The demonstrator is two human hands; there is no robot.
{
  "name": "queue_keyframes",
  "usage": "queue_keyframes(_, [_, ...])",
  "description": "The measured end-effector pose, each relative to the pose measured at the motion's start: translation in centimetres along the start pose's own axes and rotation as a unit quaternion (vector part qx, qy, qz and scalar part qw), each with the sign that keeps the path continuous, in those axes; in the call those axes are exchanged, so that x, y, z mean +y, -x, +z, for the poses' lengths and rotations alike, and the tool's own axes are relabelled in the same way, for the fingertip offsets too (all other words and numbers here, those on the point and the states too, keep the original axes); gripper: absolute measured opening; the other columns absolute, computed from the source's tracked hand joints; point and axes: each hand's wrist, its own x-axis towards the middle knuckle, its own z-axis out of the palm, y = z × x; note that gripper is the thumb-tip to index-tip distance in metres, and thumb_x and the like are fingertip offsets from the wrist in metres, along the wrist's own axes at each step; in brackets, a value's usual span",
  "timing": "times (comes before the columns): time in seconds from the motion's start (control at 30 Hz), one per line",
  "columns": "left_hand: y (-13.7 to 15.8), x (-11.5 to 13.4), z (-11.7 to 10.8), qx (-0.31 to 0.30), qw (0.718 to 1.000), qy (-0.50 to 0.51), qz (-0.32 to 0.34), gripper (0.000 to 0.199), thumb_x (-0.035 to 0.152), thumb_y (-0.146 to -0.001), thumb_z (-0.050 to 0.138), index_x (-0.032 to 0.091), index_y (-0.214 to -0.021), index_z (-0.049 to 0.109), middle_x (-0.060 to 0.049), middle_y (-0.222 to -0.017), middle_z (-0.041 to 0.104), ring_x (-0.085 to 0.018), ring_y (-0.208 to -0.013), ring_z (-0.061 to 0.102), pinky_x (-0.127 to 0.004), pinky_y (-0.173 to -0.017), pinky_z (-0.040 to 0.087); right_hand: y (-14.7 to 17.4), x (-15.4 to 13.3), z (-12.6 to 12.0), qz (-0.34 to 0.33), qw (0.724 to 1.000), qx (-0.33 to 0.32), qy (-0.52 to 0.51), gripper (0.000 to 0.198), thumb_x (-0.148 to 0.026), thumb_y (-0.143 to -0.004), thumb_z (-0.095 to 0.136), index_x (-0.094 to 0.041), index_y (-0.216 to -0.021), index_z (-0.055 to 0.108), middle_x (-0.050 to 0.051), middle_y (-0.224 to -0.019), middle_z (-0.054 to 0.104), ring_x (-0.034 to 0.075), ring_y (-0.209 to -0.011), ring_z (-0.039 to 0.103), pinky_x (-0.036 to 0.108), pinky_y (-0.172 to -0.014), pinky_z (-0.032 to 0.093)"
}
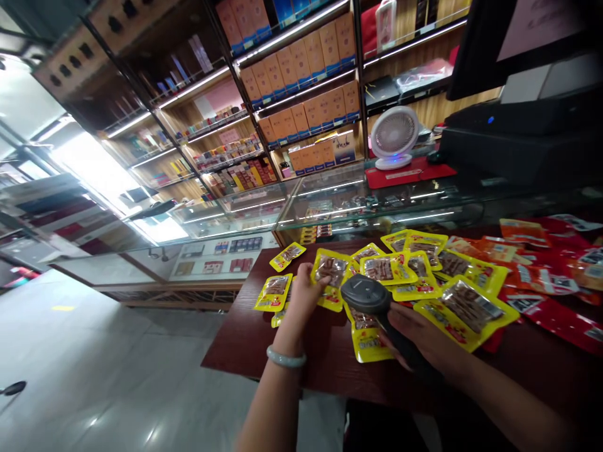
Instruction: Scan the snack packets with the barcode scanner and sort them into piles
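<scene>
My left hand (pixel 307 294), a pale bangle at its wrist, pinches the left edge of a yellow snack packet (pixel 332 269) with a clear window showing brown food. In my right hand (pixel 421 334) is a dark handheld barcode scanner (pixel 366 294), its head turned toward the packets. Beneath the scanner lies another yellow packet (pixel 370 344), partly covered. A pile of yellow packets (pixel 417 285) spreads to the right of the scanner. Left of my left hand, a few more yellow packets (pixel 274 292) lie on the dark wooden table (pixel 235 348).
Red and orange packets (pixel 541 276) are heaped at the table's right. Behind runs a glass display counter (pixel 325 188) bearing a white fan (pixel 394 135) on a red mat (pixel 414 172). A monitor (pixel 541 37) stands at upper right. Shelves with boxes (pixel 301 63) line the wall.
</scene>
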Motion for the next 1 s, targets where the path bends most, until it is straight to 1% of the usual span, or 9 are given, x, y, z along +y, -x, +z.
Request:
queue_keyframes(0.1, [-0.5,0.6,0.2,-0.048,0.995,0.072,0.057,0.043,0.04,-0.086,0.061,0.022,-0.123,0.051,-0.011,-0.12,0.066,-0.021,-0.107,0.063,-0.034,-0.09,0.047,-0.1,0.1,0.1,0.0,1.0,0.008,0.009,0.042,-0.063,-0.076,0.073,-0.027,-0.096,0.064,-0.006,-0.056,0.063,0.01,-0.04,0.052,0.019,-0.037,0.042])
queue_keyframes(0.17, [-0.7,0.4,-1.5,-0.006,0.998,-0.034,0.053,0.05,0.042,-0.086,0.061,0.021,-0.13,0.05,-0.015,-0.132,0.061,-0.025,-0.122,0.057,-0.037,-0.101,0.042,0.0,0.2,0.1,0.002,1.0,0.008,0.016,0.04,-0.062,-0.078,0.072,-0.026,-0.095,0.064,-0.005,-0.058,0.064,0.01,-0.042,0.054,0.019,-0.038,0.042])
queue_keyframes(0.23, [-0.7,-0.6,-4.3,0.061,0.971,-0.228,-0.03,0.057,0.047,-0.084,0.063,0.016,-0.13,0.052,-0.021,-0.133,0.059,-0.032,-0.129,0.052,-0.043,-0.106,0.036,0.2,0.3,0.0,0.004,1.0,0.0,0.02,0.04,-0.061,-0.079,0.072,-0.025,-0.097,0.064,-0.004,-0.06,0.065,0.011,-0.044,0.054,0.019,-0.04,0.043])
queue_keyframes(0.3, [-0.7,-2.0,-7.3,0.08,0.911,-0.376,-0.149,0.063,0.057,-0.082,0.061,0.01,-0.123,0.056,-0.027,-0.13,0.059,-0.039,-0.128,0.051,-0.048,-0.106,0.035,0.2,0.5,-0.2,0.007,1.0,-0.012,0.017,0.043,-0.06,-0.08,0.072,-0.024,-0.102,0.064,-0.004,-0.062,0.066,0.01,-0.045,0.055,0.018,-0.04,0.043])
queue_keyframes(0.4, [-0.4,-4.1,-10.2,0.034,0.869,-0.433,-0.238,0.068,0.072,-0.077,0.054,0.011,-0.106,0.061,-0.029,-0.125,0.062,-0.041,-0.124,0.054,-0.047,-0.101,0.038,0.1,0.7,-0.2,0.012,0.999,-0.021,0.022,0.051,-0.061,-0.079,0.072,-0.023,-0.112,0.062,-0.002,-0.066,0.068,0.01,-0.047,0.057,0.017,-0.04,0.043])
queue_keyframes(0.53, [0.1,-5.3,-10.7,0.056,0.897,-0.372,-0.233,0.056,0.067,-0.073,0.063,0.018,-0.1,0.057,-0.019,-0.113,0.069,-0.035,-0.111,0.063,-0.039,-0.085,0.045,0.0,0.7,0.1,0.009,0.998,-0.032,0.049,0.055,-0.063,-0.078,0.072,-0.023,-0.114,0.063,-0.004,-0.061,0.064,0.009,-0.043,0.052,0.017,-0.037,0.04])
queue_keyframes(0.63, [0.8,-4.7,-9.6,0.09,0.938,-0.285,-0.176,0.04,0.053,-0.076,0.066,0.022,-0.098,0.052,-0.009,-0.095,0.072,-0.027,-0.089,0.068,-0.031,-0.07,0.044,-0.2,0.3,0.4,-0.003,0.997,-0.055,0.063,0.05,-0.064,-0.079,0.07,-0.021,-0.104,0.064,-0.005,-0.061,0.061,0.008,-0.04,0.049,0.017,-0.036,0.039])
queue_keyframes(0.73, [1.5,-3.2,-8.3,0.08,0.964,-0.226,-0.116,0.038,0.049,-0.073,0.07,0.024,-0.094,0.051,-0.003,-0.086,0.07,-0.023,-0.081,0.067,-0.028,-0.066,0.043,-0.6,-0.1,0.8,-0.01,0.996,-0.064,0.066,0.049,-0.065,-0.08,0.069,-0.02,-0.098,0.063,-0.004,-0.063,0.062,0.007,-0.041,0.051,0.017,-0.037,0.041])
queue_keyframes(1.0, [2.4,-1.3,-5.8,0.038,0.974,-0.21,-0.082,0.036,0.043,-0.073,0.071,0.025,-0.098,0.053,0.0,-0.087,0.069,-0.019,-0.077,0.064,-0.026,-0.065,0.04,-1.8,-1.0,1.7,-0.034,0.993,-0.099,0.053,0.045,-0.064,-0.085,0.064,-0.019,-0.089,0.058,-0.005,-0.062,0.06,0.006,-0.039,0.051,0.015,-0.036,0.04])
